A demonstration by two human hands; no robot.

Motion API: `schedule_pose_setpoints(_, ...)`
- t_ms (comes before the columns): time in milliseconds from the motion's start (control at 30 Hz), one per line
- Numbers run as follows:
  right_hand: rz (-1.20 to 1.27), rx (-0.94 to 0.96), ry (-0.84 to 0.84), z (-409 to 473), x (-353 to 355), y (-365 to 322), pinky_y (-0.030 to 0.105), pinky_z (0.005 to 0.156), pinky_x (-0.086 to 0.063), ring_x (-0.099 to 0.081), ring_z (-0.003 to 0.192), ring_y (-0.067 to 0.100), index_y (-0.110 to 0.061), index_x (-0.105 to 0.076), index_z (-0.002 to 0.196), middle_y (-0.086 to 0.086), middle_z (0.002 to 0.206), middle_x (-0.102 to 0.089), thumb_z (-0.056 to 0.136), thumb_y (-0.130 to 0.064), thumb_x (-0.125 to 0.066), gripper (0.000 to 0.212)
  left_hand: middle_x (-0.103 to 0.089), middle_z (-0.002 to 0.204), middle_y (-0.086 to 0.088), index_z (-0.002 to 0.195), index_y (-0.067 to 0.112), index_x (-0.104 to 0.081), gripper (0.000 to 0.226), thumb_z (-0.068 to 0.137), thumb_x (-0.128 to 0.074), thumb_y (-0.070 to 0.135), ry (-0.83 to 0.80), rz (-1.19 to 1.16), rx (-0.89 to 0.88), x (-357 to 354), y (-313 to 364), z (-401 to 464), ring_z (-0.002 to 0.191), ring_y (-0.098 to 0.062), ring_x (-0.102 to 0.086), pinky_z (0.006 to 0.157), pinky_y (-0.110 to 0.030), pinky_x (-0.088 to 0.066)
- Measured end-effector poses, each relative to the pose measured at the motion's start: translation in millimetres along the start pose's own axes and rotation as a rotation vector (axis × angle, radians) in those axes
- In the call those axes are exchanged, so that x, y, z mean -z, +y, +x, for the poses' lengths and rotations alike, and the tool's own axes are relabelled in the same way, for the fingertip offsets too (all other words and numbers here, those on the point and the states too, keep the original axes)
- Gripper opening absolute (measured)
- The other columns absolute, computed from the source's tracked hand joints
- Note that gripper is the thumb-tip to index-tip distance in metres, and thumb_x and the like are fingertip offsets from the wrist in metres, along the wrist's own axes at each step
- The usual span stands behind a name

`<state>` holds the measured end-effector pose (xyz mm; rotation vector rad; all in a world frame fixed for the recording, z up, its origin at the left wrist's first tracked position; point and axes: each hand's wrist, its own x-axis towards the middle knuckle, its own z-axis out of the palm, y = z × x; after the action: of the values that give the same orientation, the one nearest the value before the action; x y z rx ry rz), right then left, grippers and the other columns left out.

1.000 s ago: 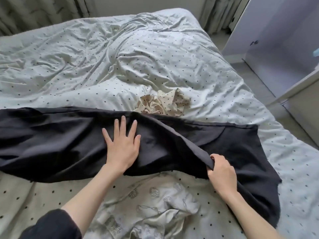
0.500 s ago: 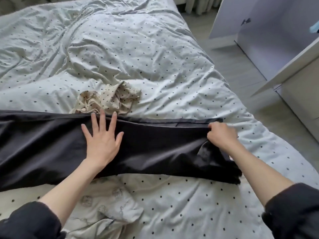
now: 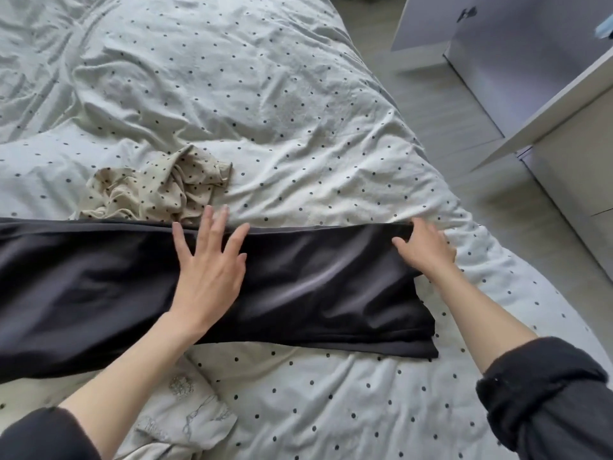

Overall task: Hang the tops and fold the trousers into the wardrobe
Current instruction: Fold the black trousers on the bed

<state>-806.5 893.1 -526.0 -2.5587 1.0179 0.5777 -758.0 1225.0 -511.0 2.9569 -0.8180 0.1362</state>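
Black trousers (image 3: 315, 287) stretch 9 to 3 o'clock across the bed (image 3: 298, 111), looking soft, light and a bit slippery. Left hand (image 3: 212, 270) presses flat mid-length, fingers spread. Right hand (image 3: 426, 250) rests loose on the 3 o'clock end, gripping nothing. I'd grab that end's corners to fold.

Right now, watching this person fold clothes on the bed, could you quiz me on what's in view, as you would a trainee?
1. True or false: the left hand lies flat on the black trousers.
2. Which crumpled garment lies just beyond the trousers? A) beige dotted top B) red jumper
3. What is the right hand touching?

Key: 1 true; 2 A; 3 the trousers' far right corner.
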Motion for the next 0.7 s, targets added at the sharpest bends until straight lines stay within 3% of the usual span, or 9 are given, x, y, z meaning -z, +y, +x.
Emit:
schedule_pose_setpoints(133, 0.331, -0.146, -0.039, -23.3, -33.1, 26.9, 0.041, 0.102, -0.037, -0.042, 0.128, 0.033, -0.007, -0.038, 0.139, 0.014, 0.140, -0.044, 0.094, -0.039, -0.047, 0.056, -0.033, 0.150, -0.016, 0.135, 0.017, -0.050, 0.045, 0.091, -0.041, 0.027, -0.097, -0.078, -0.104, -8.0, 42.7, -15.5, 0.141, -0.037, -0.023, 0.106, -0.069, -0.013)
schedule_pose_setpoints(333, 0.492, -0.251, -0.129, -57.8, -59.2, 55.5, 0.033, 0.092, -0.040, -0.051, 0.116, 0.027, -0.009, -0.053, 0.123, 0.008, 0.123, -0.058, 0.093, -0.046, -0.046, 0.049, -0.027, 0.153, -0.013, 0.141, 0.026, -0.043, 0.056, 0.091, -0.027, 0.046, -0.315, -0.086, -0.104, -20.7, 64.5, -18.8, 0.142, -0.038, -0.020, 0.102, -0.071, -0.013)
schedule_pose_setpoints(500, 0.421, -0.265, -0.178, -67.9, -55.2, 65.8, 0.033, 0.092, -0.041, -0.052, 0.116, 0.028, -0.004, -0.052, 0.124, 0.010, 0.123, -0.058, 0.088, -0.035, -0.061, 0.049, 0.001, 0.159, -0.002, 0.148, 0.038, -0.015, 0.057, 0.095, -0.024, 0.054, -0.388, -0.063, -0.072, -30.1, 57.8, -12.5, 0.144, -0.024, 0.015, 0.107, -0.067, 0.001)
schedule_pose_setpoints(567, 0.345, -0.276, -0.143, -73.2, -54.1, 68.1, 0.034, 0.087, -0.041, -0.053, 0.109, 0.029, -0.005, -0.057, 0.111, 0.012, 0.115, -0.059, 0.087, -0.033, -0.062, 0.038, 0.010, 0.159, 0.001, 0.148, 0.041, -0.004, 0.058, 0.095, -0.021, 0.054, -0.412, -0.036, -0.065, -31.3, 58.7, -12.7, 0.144, -0.023, 0.019, 0.107, -0.066, 0.004)
schedule_pose_setpoints(600, 0.296, -0.285, -0.126, -74.7, -55.1, 69.6, 0.034, 0.082, -0.042, -0.054, 0.101, 0.030, -0.007, -0.057, 0.095, 0.014, 0.107, -0.058, 0.087, -0.034, -0.060, 0.027, 0.013, 0.159, 0.001, 0.148, 0.041, -0.001, 0.058, 0.095, -0.019, 0.054, -0.426, -0.027, -0.061, -31.7, 58.7, -12.4, 0.144, -0.024, 0.019, 0.107, -0.065, 0.005)
schedule_pose_setpoints(633, 0.264, -0.307, -0.118, -77.6, -55.1, 71.7, 0.033, 0.076, -0.040, -0.052, 0.092, 0.029, -0.011, -0.050, 0.079, 0.014, 0.099, -0.055, 0.088, -0.034, -0.058, 0.026, 0.015, 0.158, 0.002, 0.148, 0.042, 0.002, 0.058, 0.095, -0.018, 0.054, -0.437, -0.019, -0.061, -31.1, 59.8, -11.9, 0.144, -0.024, 0.020, 0.107, -0.065, 0.005)
schedule_pose_setpoints(700, 0.227, -0.333, -0.146, -82.4, -55.7, 73.8, 0.030, 0.070, -0.037, -0.052, 0.088, 0.030, -0.013, -0.037, 0.069, 0.011, 0.090, -0.051, 0.090, -0.037, -0.053, 0.036, 0.018, 0.157, 0.002, 0.147, 0.042, 0.005, 0.058, 0.095, -0.017, 0.054, -0.451, -0.017, -0.058, -31.0, 60.1, -11.4, 0.143, -0.024, 0.021, 0.107, -0.066, 0.004)
